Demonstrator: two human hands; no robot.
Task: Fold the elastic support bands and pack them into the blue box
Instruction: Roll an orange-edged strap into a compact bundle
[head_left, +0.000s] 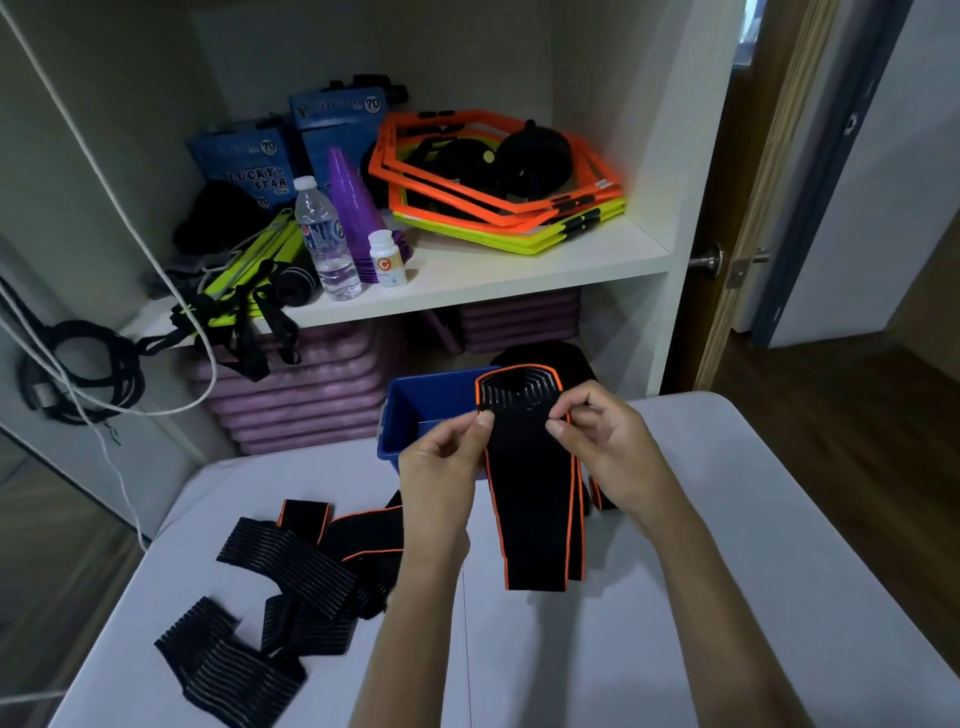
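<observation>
Head view: I see my left hand (441, 457) and right hand (602, 441) each pinching the black, orange-edged elastic band (530, 488), which hangs doubled below them, before the blue plastic box (415, 410). One loosened pinch could drop the layers unfolded.

White table (727, 597) with bands and a box.
Blue box (415, 410) at its far edge; loose black elastic bands (291, 582) lie heaped toward its left edge.
</observation>
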